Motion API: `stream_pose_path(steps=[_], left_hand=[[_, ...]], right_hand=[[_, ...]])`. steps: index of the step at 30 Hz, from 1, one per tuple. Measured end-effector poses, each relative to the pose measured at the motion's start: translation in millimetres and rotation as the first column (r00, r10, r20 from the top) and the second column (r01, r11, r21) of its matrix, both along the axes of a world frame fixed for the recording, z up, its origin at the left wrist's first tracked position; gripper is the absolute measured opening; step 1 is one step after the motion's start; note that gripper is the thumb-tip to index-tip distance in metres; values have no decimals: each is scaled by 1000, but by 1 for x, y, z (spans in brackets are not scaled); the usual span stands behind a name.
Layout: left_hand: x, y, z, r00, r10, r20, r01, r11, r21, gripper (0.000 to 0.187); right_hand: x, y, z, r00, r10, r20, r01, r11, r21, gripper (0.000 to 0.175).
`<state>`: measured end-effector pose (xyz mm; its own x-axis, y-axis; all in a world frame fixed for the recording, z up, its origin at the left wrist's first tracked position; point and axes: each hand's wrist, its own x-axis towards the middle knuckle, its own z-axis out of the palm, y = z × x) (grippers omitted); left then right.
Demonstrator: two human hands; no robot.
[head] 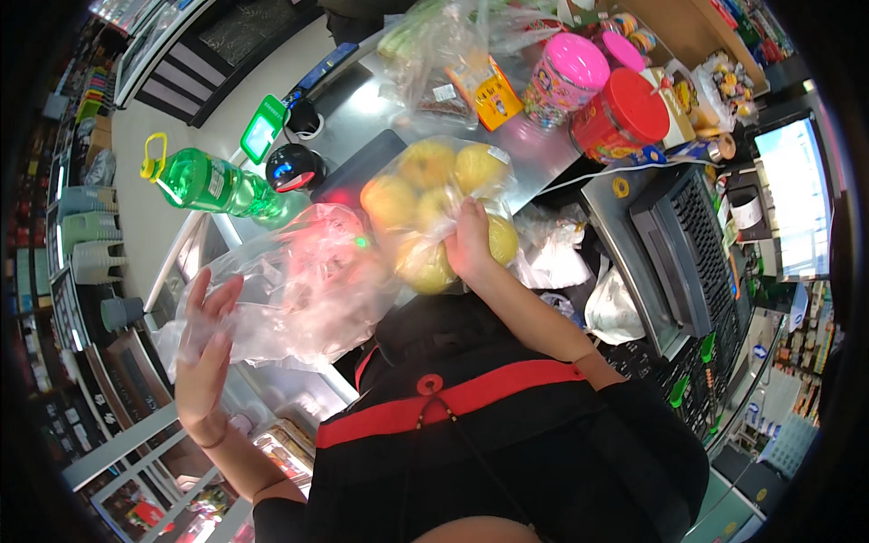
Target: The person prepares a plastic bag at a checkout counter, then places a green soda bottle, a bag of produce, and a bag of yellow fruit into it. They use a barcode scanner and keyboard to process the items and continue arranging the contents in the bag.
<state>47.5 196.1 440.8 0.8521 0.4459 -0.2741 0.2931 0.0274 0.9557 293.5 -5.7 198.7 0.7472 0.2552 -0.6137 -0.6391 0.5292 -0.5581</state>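
Observation:
My right hand grips the gathered top of a clear plastic bag of yellow fruit, possibly apples or pears, with a small label on it. On the left, my left hand holds the edge of a translucent plastic bag, which spreads across the counter and glows red on one part; what it contains is unclear. Beside the bags lies a dark flat plate. A green plastic bottle with a yellow handled cap is behind the left bag, near a round black scanner.
A green-framed display rises by the scanner. Farther back are bagged green vegetables, an orange packet, a pink-lidded jar and a red-lidded jar. To the right are a keyboard and a bright monitor.

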Motion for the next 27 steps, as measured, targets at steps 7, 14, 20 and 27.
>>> stream_pose_path(steps=[7, 14, 20, 27], left_hand=[[-20, 10, 63, 938, -61, -341, 41, 997, -67, 94], [-47, 26, 120, 750, 7, -661, 99, 987, 123, 60], [-6, -18, 127, 92, 532, -842, 109, 835, 540, 65], [95, -173, -6, 775, 627, -77, -64, 199, 978, 36]], right_hand=[[11, -28, 13, 968, 246, -44, -238, 962, 132, 18], [44, -67, 36, 854, 503, -132, -488, 863, 129, 20], [62, -81, 18, 791, 606, -82, -557, 769, 315, 19], [63, -46, -26, 814, 576, -82, -338, 583, 739, 21]])
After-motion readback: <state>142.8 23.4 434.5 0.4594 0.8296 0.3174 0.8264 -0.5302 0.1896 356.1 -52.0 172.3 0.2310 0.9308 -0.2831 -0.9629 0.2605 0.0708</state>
